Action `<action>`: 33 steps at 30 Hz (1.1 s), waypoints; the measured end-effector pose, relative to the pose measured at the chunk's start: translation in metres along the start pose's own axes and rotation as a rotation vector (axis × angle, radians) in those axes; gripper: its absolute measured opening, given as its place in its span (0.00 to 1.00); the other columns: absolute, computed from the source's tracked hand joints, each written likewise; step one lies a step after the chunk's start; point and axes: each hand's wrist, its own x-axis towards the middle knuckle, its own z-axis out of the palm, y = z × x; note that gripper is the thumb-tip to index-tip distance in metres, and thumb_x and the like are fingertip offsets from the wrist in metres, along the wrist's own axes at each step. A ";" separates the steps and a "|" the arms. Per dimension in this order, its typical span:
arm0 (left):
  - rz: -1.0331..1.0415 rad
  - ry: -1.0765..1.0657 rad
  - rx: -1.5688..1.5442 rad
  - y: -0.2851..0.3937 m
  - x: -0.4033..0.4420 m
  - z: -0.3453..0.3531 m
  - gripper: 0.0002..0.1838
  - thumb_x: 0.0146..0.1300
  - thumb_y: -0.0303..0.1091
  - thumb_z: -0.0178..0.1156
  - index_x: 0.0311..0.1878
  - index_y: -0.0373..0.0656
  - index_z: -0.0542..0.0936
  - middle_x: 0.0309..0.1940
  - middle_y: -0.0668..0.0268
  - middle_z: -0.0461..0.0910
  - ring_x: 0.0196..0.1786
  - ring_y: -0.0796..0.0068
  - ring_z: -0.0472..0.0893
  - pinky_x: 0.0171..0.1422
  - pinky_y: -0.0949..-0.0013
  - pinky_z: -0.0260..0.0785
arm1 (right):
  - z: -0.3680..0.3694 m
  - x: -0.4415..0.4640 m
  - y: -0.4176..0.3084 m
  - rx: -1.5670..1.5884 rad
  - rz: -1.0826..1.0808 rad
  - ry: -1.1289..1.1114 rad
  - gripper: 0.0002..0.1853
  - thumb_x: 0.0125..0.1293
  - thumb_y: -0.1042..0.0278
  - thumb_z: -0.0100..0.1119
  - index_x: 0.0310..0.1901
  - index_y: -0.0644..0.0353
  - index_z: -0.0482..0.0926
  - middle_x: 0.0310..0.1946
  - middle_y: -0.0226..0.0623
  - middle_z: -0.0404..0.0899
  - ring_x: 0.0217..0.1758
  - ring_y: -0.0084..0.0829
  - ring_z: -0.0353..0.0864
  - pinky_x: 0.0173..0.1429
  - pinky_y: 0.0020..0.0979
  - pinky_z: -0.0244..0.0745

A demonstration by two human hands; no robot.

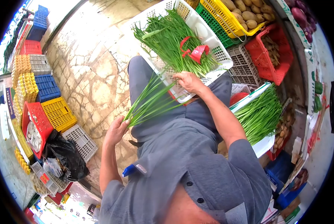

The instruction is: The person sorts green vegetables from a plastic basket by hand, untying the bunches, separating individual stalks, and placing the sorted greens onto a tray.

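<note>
Green stalks (149,106) — left fingers (119,122) hold them; right fingers (180,77) — grip I cannot tell.

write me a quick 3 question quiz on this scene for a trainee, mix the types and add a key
1. Which hand clasps the gathered end of the loose green stalks?
2. True or false: the black plastic bag is at the right of the picture.
3. What colour is the ribbon on the greens in the white basket? A) blue B) red C) yellow

Key: 1. The left hand. 2. False; the black plastic bag is at the left. 3. B.
</note>
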 end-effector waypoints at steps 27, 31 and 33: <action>0.021 -0.016 -0.067 0.006 -0.010 -0.005 0.12 0.78 0.39 0.55 0.47 0.41 0.80 0.25 0.81 0.66 0.27 0.88 0.61 0.29 0.78 0.54 | -0.100 -0.051 0.029 -0.259 -0.054 0.164 0.06 0.71 0.70 0.51 0.45 0.60 0.77 0.39 0.46 0.78 0.42 0.52 0.80 0.46 0.46 0.77; 0.002 -0.019 -0.045 0.006 -0.007 -0.005 0.12 0.78 0.40 0.54 0.48 0.41 0.81 0.25 0.81 0.65 0.26 0.89 0.61 0.29 0.78 0.54 | -0.147 -0.075 0.022 -0.325 0.099 0.393 0.06 0.72 0.72 0.54 0.45 0.62 0.78 0.39 0.49 0.81 0.42 0.52 0.81 0.46 0.45 0.77; -0.010 -0.029 -0.027 0.010 -0.008 -0.006 0.13 0.79 0.40 0.53 0.49 0.41 0.81 0.24 0.81 0.65 0.26 0.88 0.61 0.29 0.78 0.54 | -0.169 -0.089 0.033 -0.226 0.095 0.592 0.06 0.72 0.71 0.57 0.45 0.62 0.80 0.35 0.42 0.82 0.37 0.40 0.83 0.44 0.35 0.77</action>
